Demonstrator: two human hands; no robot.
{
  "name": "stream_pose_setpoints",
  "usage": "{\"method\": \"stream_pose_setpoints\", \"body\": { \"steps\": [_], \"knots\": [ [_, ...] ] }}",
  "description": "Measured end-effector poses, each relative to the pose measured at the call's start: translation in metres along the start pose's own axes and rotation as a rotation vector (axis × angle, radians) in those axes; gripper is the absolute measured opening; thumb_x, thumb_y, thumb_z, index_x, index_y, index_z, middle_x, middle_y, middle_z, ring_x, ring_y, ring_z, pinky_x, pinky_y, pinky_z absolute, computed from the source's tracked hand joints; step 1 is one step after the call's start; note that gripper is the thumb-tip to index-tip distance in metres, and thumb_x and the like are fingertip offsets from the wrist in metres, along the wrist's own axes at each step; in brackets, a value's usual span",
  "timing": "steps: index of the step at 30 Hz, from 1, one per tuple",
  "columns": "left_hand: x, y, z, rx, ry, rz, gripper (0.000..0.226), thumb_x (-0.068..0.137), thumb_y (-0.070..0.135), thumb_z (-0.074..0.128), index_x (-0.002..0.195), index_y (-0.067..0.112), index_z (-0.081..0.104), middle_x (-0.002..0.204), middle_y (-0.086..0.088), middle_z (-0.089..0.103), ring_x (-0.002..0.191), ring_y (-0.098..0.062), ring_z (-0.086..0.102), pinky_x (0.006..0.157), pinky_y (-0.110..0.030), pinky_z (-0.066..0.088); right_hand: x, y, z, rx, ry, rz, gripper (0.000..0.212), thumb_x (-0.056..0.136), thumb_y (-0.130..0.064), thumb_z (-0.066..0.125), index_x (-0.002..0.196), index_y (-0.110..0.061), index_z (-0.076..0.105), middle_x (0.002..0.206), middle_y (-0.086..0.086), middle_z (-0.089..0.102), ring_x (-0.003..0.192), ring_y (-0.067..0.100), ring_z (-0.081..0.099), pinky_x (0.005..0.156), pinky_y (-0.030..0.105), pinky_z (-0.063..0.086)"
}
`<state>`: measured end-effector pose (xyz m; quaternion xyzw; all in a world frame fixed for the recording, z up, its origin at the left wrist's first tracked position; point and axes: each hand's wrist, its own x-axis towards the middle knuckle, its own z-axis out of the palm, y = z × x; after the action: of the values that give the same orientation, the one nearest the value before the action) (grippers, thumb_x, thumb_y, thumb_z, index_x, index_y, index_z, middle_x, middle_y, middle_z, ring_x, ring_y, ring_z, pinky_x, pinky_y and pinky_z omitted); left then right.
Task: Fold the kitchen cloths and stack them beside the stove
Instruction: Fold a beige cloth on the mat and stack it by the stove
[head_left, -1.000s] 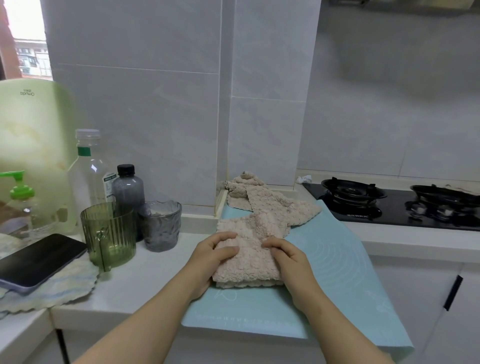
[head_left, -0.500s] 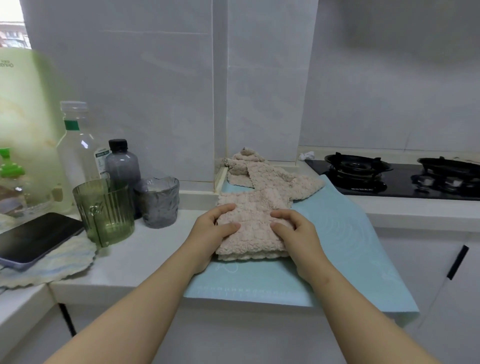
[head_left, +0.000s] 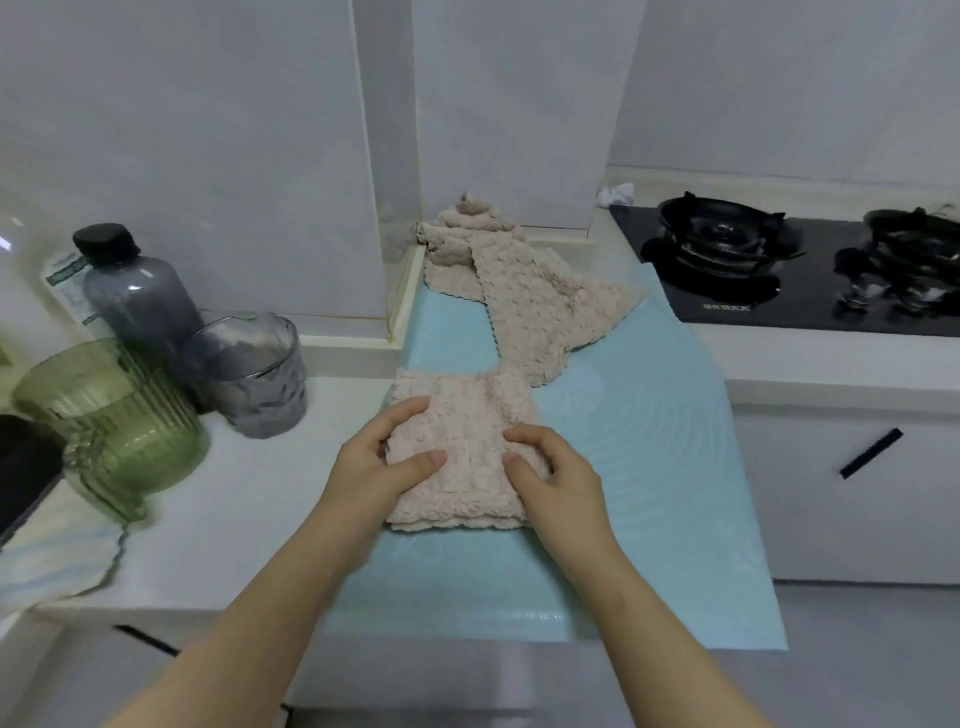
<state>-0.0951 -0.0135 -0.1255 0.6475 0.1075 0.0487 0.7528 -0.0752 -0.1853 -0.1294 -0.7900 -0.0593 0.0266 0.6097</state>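
The left hand and right hand, fingers curled, grip the folded cloth by its sides on the blue mat, hiding its edges. Another cloth lies rumpled behind it, beside the stove, which the frame cuts off on the right.

Pale grey tiled walls rise behind a white counter, with white cabinets below bearing black handles.

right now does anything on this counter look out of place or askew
The light blue silicone mat hangs over the front edge of the white counter, and a crumpled white scrap lies by the back corner of the black glass stove. The heaped beige cloths simply await folding.
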Motion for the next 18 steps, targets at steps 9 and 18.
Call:
{"method": "stream_pose_setpoints", "body": {
  "steps": [9, 18],
  "knots": [
    [-0.006, 0.021, 0.009, 0.156, -0.067, -0.176, 0.047, 0.079, -0.002, 0.068, 0.118, 0.022, 0.056, 0.118, -0.001, 0.056, 0.094, -0.001, 0.056, 0.065, -0.010, 0.052, -0.004, -0.024, -0.011, 0.129, 0.012, 0.238, 0.023, 0.088, -0.012, 0.060, 0.096, -0.032, 0.066, 0.109, -0.022, 0.060, 0.111, 0.005, 0.056, 0.104, 0.036, 0.044],
    [0.008, 0.040, 0.077, 0.278, -0.198, -0.169, 0.039, 0.083, 0.008, 0.067, 0.115, 0.028, 0.058, 0.119, 0.002, 0.056, 0.094, -0.002, 0.057, 0.072, -0.013, 0.050, -0.012, -0.032, -0.084, 0.235, 0.125, 0.297, 0.022, 0.089, -0.006, 0.057, 0.104, -0.021, 0.064, 0.108, -0.012, 0.058, 0.101, 0.004, 0.054, 0.075, 0.001, 0.044]
  ]
}}
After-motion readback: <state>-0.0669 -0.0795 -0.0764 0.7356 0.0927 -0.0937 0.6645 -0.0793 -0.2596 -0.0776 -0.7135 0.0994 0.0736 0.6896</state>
